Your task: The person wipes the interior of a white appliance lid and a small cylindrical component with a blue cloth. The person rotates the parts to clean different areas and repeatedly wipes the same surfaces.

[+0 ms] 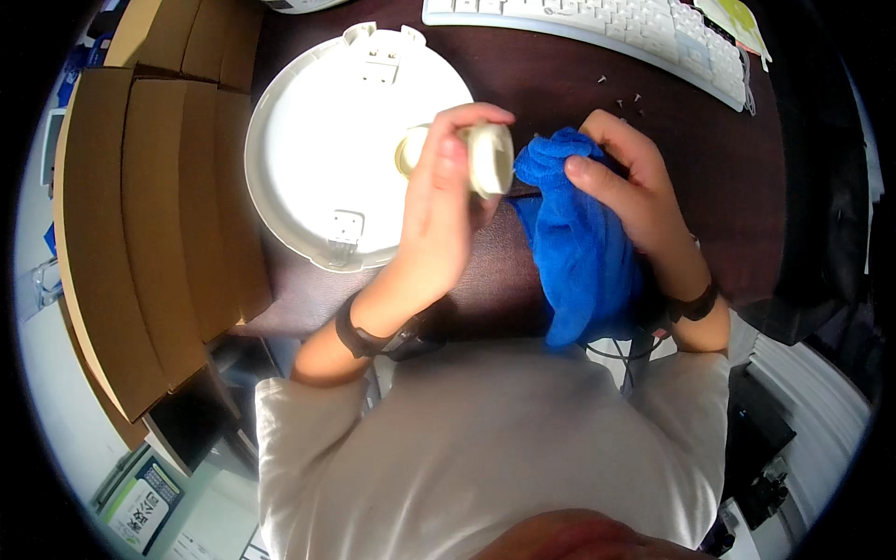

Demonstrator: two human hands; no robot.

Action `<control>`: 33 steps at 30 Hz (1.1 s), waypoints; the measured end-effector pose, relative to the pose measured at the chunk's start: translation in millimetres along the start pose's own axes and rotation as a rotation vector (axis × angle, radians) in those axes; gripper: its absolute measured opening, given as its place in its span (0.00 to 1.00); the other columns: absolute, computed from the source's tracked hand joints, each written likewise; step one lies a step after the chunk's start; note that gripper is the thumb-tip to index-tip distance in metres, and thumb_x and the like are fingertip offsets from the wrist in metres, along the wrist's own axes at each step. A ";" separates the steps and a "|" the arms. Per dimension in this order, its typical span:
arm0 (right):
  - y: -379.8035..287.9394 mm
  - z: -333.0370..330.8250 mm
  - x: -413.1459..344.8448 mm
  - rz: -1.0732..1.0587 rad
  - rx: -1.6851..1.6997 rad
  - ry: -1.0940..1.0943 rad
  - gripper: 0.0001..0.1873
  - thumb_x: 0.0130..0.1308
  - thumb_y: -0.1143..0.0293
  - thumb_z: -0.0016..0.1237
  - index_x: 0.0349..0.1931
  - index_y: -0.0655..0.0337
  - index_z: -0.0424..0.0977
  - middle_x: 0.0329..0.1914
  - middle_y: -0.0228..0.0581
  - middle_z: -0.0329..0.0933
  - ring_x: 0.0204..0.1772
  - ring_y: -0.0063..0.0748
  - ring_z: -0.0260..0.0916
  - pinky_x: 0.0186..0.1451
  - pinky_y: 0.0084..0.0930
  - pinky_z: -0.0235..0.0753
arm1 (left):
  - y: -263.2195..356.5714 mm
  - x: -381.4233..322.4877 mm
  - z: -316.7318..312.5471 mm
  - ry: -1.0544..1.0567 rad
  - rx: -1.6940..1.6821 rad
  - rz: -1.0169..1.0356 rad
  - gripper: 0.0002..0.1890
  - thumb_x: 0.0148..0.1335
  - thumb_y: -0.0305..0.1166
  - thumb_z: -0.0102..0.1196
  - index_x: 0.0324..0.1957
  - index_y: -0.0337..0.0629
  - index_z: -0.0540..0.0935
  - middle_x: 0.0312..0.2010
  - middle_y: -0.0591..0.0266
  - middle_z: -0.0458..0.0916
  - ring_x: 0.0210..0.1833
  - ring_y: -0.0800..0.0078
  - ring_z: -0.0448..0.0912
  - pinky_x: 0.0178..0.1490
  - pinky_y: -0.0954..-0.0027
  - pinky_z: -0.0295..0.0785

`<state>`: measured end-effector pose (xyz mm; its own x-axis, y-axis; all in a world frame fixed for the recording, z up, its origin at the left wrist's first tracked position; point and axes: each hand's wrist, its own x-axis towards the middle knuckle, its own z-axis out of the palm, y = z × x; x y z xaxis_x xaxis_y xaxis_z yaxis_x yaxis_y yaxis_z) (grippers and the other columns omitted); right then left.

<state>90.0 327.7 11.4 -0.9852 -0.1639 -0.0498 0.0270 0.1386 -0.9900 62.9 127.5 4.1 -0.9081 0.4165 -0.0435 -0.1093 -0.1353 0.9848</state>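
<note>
My left hand (439,203) grips a small, round, cream-coloured plastic part (491,159), tilted on edge and slightly blurred. In my right hand (633,185) is a bunched blue terry cloth (581,238), pinched between thumb and fingers near its top. The cloth's lower end hangs at the table's front edge, and its upper end is close to the plastic part. To the left, a large round white plastic shell (315,154) lies on the table with its hollow side up. A cream ring-shaped piece (406,155) shows over the shell, partly hidden by my left hand.
Several small screws (619,103) lie loose beyond my right hand. A white keyboard (602,35) stands at the back of the dark table (735,175). Cardboard (161,210) with raised flaps borders the left side. A black object (819,210) lines the right side.
</note>
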 end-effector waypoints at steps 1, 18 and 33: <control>-0.5 0.4 -0.3 -0.017 0.014 0.002 0.12 0.64 0.62 0.53 0.29 0.60 0.70 0.23 0.26 0.66 0.29 0.13 0.61 0.32 0.16 0.61 | 4.1 1.2 -2.4 -0.017 -0.122 -0.104 0.30 0.73 0.57 0.23 0.55 0.41 0.67 0.18 0.69 0.62 0.16 0.84 0.55 0.19 0.79 0.47; -2.9 3.3 -6.5 -0.248 -0.123 0.157 0.10 0.62 0.67 0.54 0.32 0.62 0.69 0.24 0.29 0.66 0.29 0.15 0.62 0.33 0.16 0.62 | -0.7 2.0 -5.8 -0.112 -0.235 -0.091 0.33 0.72 0.59 0.23 0.56 0.39 0.67 0.17 0.66 0.64 0.15 0.82 0.53 0.18 0.78 0.48; -42.2 -25.3 -43.4 -0.200 0.018 0.635 0.21 0.62 0.54 0.48 0.48 0.60 0.69 0.39 0.37 0.74 0.35 0.27 0.70 0.37 0.20 0.68 | 2.2 5.4 -5.1 -0.015 -0.216 -0.128 0.33 0.71 0.60 0.23 0.56 0.42 0.69 0.18 0.67 0.64 0.15 0.83 0.53 0.19 0.79 0.49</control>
<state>127.3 353.7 58.8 -0.8795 0.4233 0.2174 -0.1694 0.1483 -0.9743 55.6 124.9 5.2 -0.8756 0.4553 -0.1612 -0.3080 -0.2692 0.9125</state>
